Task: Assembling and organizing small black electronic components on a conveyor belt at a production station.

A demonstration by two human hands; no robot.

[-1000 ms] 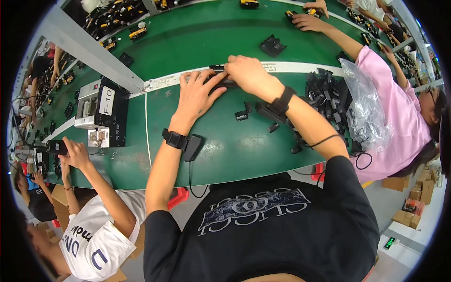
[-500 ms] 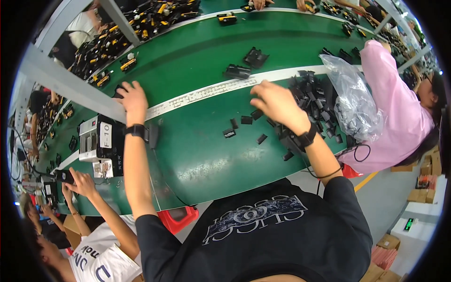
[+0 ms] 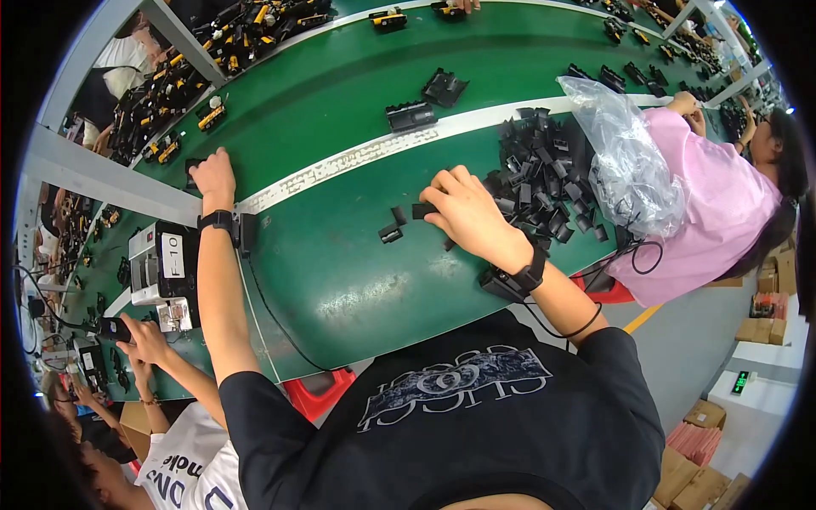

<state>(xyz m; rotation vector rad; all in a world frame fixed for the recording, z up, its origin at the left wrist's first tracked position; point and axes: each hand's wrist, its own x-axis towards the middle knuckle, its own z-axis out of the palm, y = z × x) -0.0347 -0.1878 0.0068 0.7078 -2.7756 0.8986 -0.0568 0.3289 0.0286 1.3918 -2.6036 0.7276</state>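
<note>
Head view: no longer meeting over the white strip (image 3: 340, 161), now spread well apart. Beyond it, a ribbed, trough-shaped black housing (image 3: 410, 116), apparently released. With curled left hand (image 3: 214, 177), reaching to a dark part (image 3: 191, 175); with bent right hand (image 3: 469, 214), touching a small flat black piece (image 3: 419, 211). Cannot tell whether clamped on either. Alongside, a heap of matte, angular plastic pieces (image 3: 544, 174) and crinkled clear bag (image 3: 636, 166).
</note>
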